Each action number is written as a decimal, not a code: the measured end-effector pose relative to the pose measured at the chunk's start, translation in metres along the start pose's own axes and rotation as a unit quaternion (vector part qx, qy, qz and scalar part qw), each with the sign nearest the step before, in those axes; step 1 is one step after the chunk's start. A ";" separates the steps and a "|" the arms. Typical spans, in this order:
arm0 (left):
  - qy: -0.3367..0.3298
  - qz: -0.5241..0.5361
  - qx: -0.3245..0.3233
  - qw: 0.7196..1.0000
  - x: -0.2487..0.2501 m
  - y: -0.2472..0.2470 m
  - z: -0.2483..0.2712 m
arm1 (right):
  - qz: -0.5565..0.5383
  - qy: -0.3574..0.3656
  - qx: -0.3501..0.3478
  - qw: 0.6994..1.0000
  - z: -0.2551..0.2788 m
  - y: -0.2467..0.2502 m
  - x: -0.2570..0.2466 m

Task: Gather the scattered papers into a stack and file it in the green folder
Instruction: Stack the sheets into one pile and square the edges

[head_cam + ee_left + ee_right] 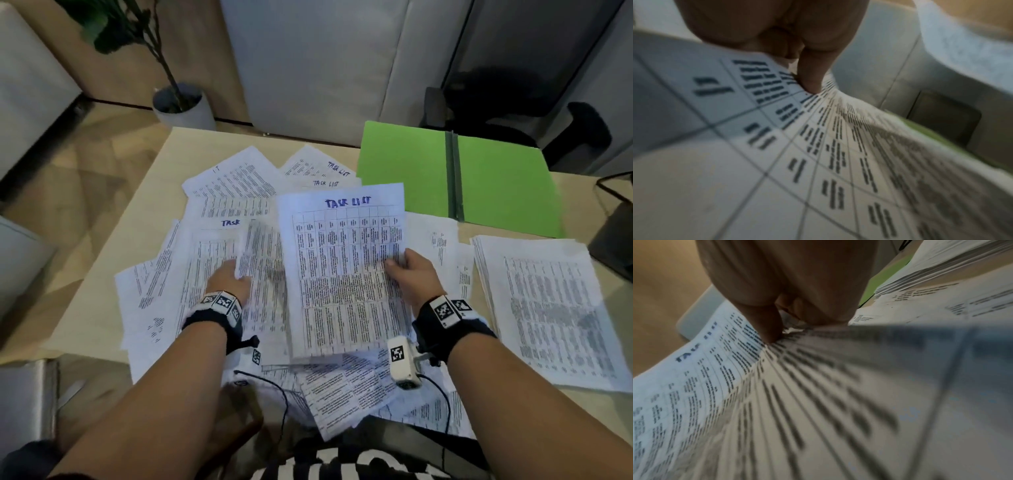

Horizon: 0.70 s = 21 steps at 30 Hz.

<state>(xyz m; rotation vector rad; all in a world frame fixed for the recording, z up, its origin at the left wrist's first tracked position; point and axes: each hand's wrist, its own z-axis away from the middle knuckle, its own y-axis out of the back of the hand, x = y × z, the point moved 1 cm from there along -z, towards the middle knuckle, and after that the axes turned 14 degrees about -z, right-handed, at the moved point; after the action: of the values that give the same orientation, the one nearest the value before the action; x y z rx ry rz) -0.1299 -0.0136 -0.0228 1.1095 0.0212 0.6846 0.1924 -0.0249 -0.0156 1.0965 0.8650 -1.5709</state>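
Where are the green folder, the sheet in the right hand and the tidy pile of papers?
green folder [404,164], head view, bare left flap.
TASK LIST sheet [342,274], head view, middle of its table.
neat pile [548,308], head view, top sheet's printed middle.
right hand [412,274], head view, back of the hand.

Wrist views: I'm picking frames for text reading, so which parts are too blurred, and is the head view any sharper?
Left wrist: table text by the thumb is nearly legible, smearing toward the far edge. Right wrist: near half of the held sheet streaks badly. Head: the TASK LIST sheet has a readable heading, cell text too small; the picture bows at the edges.
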 end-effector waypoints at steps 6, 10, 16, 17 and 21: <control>-0.068 0.167 -0.006 0.984 0.013 -0.004 0.017 | 0.016 -0.050 -0.013 0.999 -0.005 -0.012 0.020; -0.028 0.026 0.062 0.997 0.005 -0.008 0.002 | 0.064 -0.042 -0.001 0.997 -0.003 -0.021 0.028; 0.137 -0.131 0.007 0.982 -0.032 -0.009 -0.014 | 0.223 -0.064 0.007 0.973 0.000 -0.027 0.045; 0.141 -0.128 0.005 0.982 -0.034 -0.008 -0.015 | 0.240 -0.062 0.010 0.969 0.001 -0.029 0.045; 0.140 -0.163 -0.011 0.977 -0.035 -0.003 -0.019 | 0.274 -0.034 0.016 0.961 0.004 -0.039 0.040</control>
<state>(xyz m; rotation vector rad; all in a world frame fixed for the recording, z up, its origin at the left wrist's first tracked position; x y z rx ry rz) -0.1623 -0.0174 -0.0451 0.9527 0.4275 0.5394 0.1503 -0.0316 -0.0515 1.1740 0.4334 -1.1510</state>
